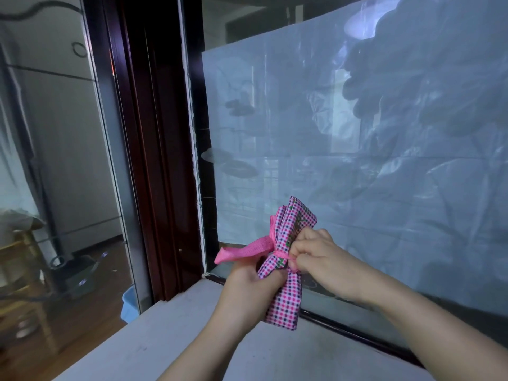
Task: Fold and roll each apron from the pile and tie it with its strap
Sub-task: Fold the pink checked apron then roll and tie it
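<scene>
Tying is the step in hand: at the far edge of the tabletop the left hand grips the rolled apron while the right hand pinches the pink strap wound round its middle, which likely next needs pulling snug and knotting.

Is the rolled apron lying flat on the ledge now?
No, the rolled apron stands nearly upright: the left hand grips it and the right hand pinches the pink strap tied around its middle.
</scene>
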Available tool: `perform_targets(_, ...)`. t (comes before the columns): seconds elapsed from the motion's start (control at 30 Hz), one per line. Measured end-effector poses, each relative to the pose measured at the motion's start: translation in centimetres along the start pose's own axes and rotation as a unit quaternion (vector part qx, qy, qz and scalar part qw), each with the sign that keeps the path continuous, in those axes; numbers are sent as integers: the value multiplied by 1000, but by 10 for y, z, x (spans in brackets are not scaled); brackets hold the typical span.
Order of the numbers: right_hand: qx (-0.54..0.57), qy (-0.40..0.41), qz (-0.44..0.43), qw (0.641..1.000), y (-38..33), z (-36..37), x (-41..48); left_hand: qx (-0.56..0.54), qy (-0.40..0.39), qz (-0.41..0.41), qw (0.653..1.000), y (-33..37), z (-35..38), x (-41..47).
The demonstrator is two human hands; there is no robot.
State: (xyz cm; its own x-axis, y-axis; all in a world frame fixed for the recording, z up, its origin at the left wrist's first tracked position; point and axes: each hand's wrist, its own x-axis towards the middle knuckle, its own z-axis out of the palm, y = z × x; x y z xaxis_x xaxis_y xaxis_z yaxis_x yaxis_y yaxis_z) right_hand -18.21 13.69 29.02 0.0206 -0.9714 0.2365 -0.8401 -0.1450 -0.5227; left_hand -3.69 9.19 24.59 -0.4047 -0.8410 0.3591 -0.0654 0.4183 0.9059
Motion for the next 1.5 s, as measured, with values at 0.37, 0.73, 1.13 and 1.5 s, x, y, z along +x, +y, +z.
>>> perform_targets(0.37,175,108,-46,978,4,1,-5,-67,-33,-3,997,10,-6,0)
perform_targets(0.73,226,221,12,949,-3,-1,-6,-96,62,46,992,12,-5,3)
perform_targets(1.13,33,-30,-78,996,-4,-44,-9,-320,-84,-110,937,12,-10,4)
perform_targets(1.5,217,147,-3,965,-2,-8,-8,-229,-36,-44,972,17,-5,4)
